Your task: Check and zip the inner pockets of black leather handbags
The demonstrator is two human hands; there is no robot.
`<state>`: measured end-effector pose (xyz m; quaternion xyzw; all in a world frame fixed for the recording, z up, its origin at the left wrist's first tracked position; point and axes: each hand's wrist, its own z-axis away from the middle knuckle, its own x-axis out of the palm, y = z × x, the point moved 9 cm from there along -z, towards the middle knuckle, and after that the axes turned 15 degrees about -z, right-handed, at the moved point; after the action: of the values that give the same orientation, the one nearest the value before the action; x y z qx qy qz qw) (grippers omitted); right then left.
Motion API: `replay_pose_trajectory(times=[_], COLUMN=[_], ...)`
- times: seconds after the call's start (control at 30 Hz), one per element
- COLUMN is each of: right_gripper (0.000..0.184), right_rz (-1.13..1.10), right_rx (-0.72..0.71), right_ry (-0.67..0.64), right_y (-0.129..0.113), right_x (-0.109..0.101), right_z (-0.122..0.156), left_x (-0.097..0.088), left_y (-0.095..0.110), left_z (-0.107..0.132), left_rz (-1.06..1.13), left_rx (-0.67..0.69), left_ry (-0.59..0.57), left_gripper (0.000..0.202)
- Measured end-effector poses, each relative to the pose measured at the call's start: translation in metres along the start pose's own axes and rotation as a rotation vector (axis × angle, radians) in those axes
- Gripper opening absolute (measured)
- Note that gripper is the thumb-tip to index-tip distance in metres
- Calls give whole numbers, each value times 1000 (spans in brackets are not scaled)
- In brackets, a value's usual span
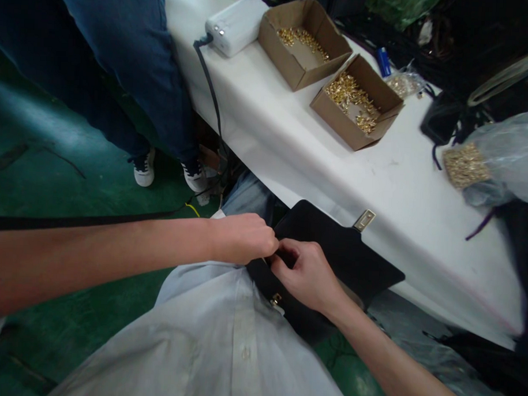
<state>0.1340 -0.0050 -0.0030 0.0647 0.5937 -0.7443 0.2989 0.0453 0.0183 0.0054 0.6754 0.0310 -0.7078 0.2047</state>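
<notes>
A black bag (323, 235) rests on my lap against the table edge, its flap raised. A gold metal clasp plate (365, 220) sits on the flap's edge, and a small gold lock fitting (276, 300) is on the bag's front. My left hand (245, 238) is closed in a fist at the bag's left end. Right beside it, my right hand (307, 274) has thumb and fingers curled together over the bag's opening. The fingertips of both hands meet there, and whatever they pinch is hidden.
On the white-covered table (287, 135) stand two cardboard boxes (303, 78) of small gold fittings. A white power bank (237, 26) with a black cable lies at the left. Plastic bags (468, 165) of gold pieces lie right. Another person's legs (134, 60) stand at the upper left.
</notes>
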Motion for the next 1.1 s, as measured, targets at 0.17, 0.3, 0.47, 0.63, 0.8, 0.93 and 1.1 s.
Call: replay_pose_trajectory(times=[0.17, 0.3, 0.47, 0.63, 0.8, 0.93, 1.1], right_gripper=[19, 16, 18, 17, 16, 17, 15], right_rz=[9, 16, 44, 52, 10, -2, -9], right_rx=[-6, -7, 29, 36, 58, 77, 95], right_ry=[15, 7, 11, 19, -8, -20, -10], right_y=[0, -1, 1, 1, 4, 7, 13], right_x=[-1, 1, 3, 2, 4, 6, 2], right_z=[-2, -2, -1, -2, -1, -1, -5], left_x=[0, -2, -3, -4, 0, 3, 9], left_y=[-2, -9, -14, -12, -6, -4, -2], left_z=[-1, -2, -1, -1, 0, 1, 0], left_rz=[-27, 4, 81, 84, 32, 17, 2], left_rx=[-62, -143, -154, -105, -44, -38, -107], left_ry=[-17, -40, -77, -53, -62, -34, 55], left_gripper=[16, 13, 17, 17, 16, 19, 20])
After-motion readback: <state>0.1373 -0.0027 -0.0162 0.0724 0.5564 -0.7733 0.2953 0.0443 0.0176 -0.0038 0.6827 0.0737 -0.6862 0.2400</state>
